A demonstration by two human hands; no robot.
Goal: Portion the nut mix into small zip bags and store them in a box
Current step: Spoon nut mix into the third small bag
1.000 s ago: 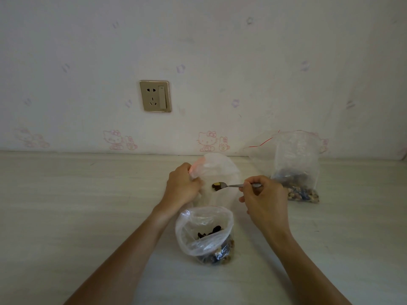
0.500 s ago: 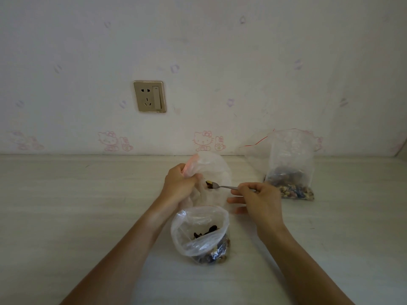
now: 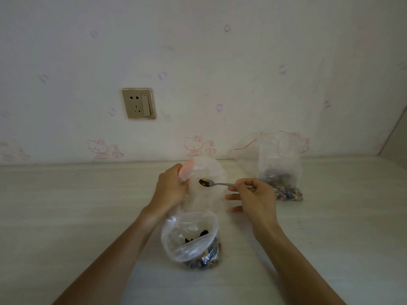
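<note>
I've got the left hand [image 3: 170, 188] wrapped round the upper edge of a small zip bag [image 3: 206, 188], fingers curled into the plastic and holding its mouth up and open towards me. The right hand [image 3: 253, 195] pinches the handle of a metal spoon [image 3: 214, 183] between thumb and forefinger, the other fingers spread loosely below it; the spoon lies nearly level, its bowl carrying a little dark and yellow nut mix and sitting right at the mouth of that bag. I can't tell whether the bowl is already inside the plastic or just in front of it. Nearer to me, standing on the pale bench [image 3: 66, 216], is the open supply bag [image 3: 191, 238], its rim rolled wide, dark nuts and pieces heaped at the bottom. Off to the right, well apart from both hands, another zip bag [image 3: 279, 168] stands upright against the wall with a layer of mix in its base and its red-lined top open. On the wall behind, a socket plate [image 3: 138, 103].
</note>
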